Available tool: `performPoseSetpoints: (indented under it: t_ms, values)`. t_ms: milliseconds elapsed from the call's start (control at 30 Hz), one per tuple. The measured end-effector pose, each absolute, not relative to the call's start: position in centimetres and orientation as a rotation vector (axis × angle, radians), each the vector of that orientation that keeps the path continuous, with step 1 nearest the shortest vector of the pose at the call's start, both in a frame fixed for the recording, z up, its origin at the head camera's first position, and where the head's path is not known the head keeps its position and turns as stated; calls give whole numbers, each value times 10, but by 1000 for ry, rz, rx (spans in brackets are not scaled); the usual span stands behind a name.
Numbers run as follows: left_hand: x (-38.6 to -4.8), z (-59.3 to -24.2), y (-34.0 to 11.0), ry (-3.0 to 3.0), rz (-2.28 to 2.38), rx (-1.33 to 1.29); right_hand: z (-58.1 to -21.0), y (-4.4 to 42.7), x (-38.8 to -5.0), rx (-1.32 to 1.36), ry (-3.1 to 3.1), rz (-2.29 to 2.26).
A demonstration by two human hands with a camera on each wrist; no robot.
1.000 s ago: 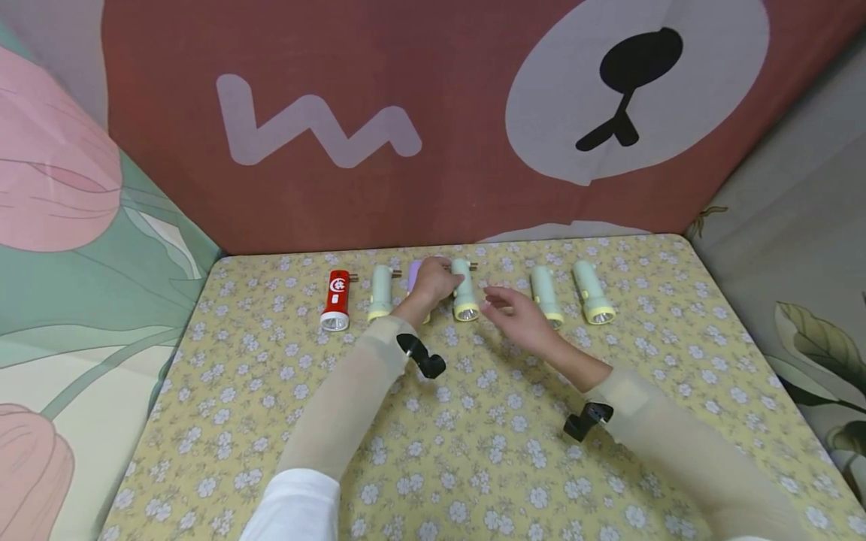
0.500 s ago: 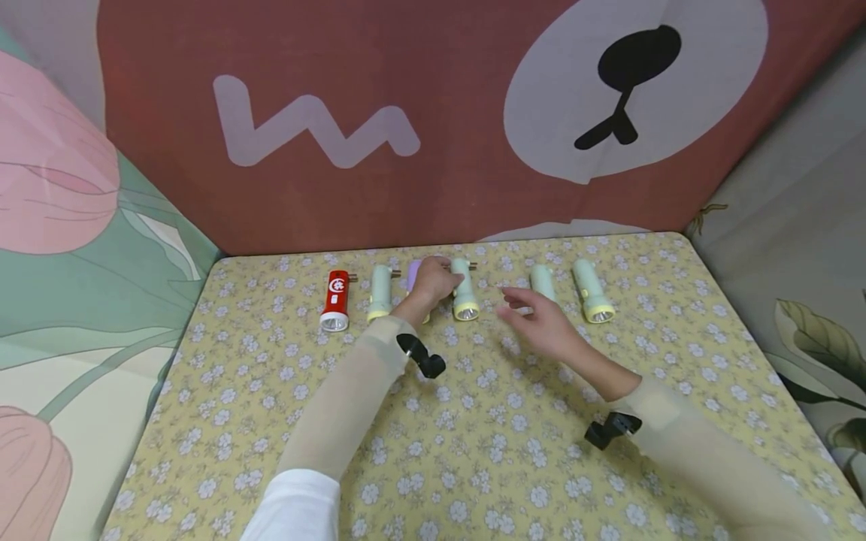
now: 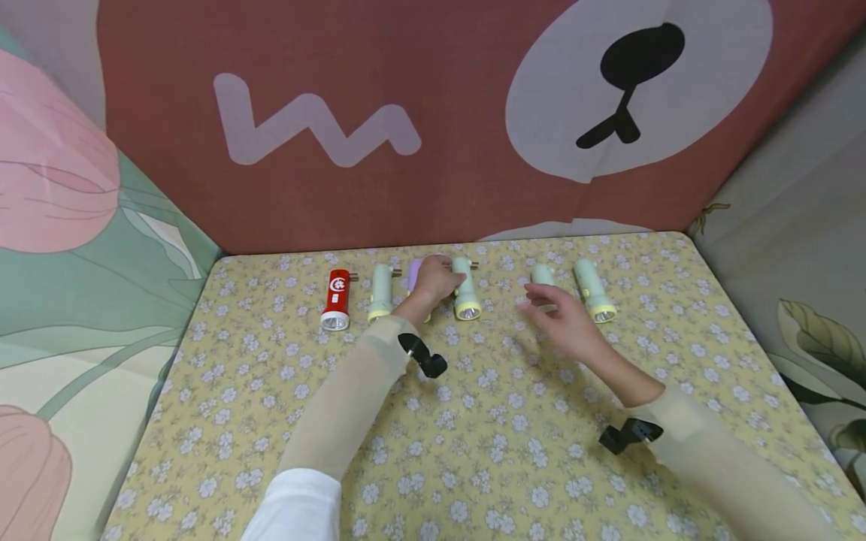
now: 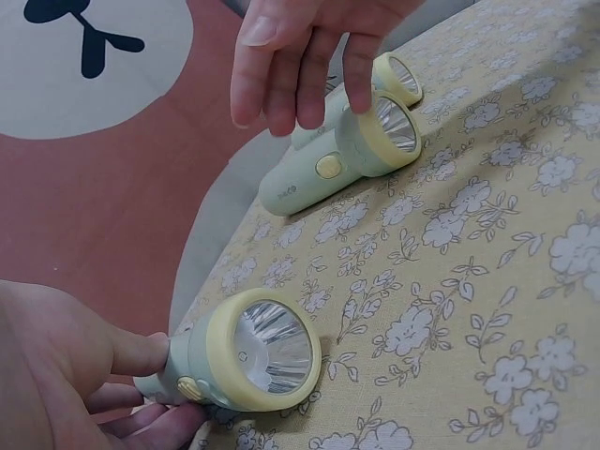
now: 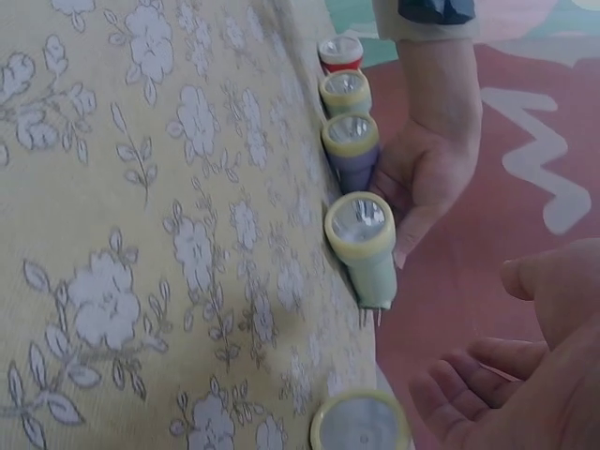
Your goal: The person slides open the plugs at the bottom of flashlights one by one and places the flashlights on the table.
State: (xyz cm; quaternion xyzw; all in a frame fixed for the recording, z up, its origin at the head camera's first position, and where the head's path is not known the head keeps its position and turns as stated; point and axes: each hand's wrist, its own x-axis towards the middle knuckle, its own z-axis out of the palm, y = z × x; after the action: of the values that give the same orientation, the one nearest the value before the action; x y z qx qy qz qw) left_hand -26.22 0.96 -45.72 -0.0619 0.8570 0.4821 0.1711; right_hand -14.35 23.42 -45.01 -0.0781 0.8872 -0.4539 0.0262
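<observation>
With thumb and fingers my left hand (image 3: 436, 278) pinches the body of a pale green flashlight (image 3: 467, 291) that lies on the table, its yellow-rimmed lens (image 4: 267, 347) facing me. Under that wrist a purple flashlight (image 5: 353, 155) is partly covered in the head view. My right hand (image 3: 564, 323) holds nothing, its fingers loosely bent, above the table. Behind it, another green flashlight (image 3: 543, 275) shows only its back end in the head view. A further green flashlight (image 3: 594, 289) lies at the row's right end.
A red flashlight (image 3: 336, 299) with a white rim lies at the row's left end, beside a green flashlight (image 3: 381, 291) with prongs at its back. The flowered table (image 3: 473, 451) meets a brown wall (image 3: 460, 188) at its far edge.
My right hand has moved right, away from the flashlight my left hand holds, and now covers the lens of the neighbouring green one. The left hand has stayed in place.
</observation>
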Motion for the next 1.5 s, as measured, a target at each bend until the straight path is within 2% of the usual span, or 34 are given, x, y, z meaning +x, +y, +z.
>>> performPoseSetpoints:
  t_ms: [633, 1500]
  values:
    - [-260, -457, 10, 2443, 1354, -170, -460, 265, -150, 170, 2761, -1307]
    - [-261, -455, 12, 2467, 1332, -182, -476, 261, -157, 183, 2688, -1167]
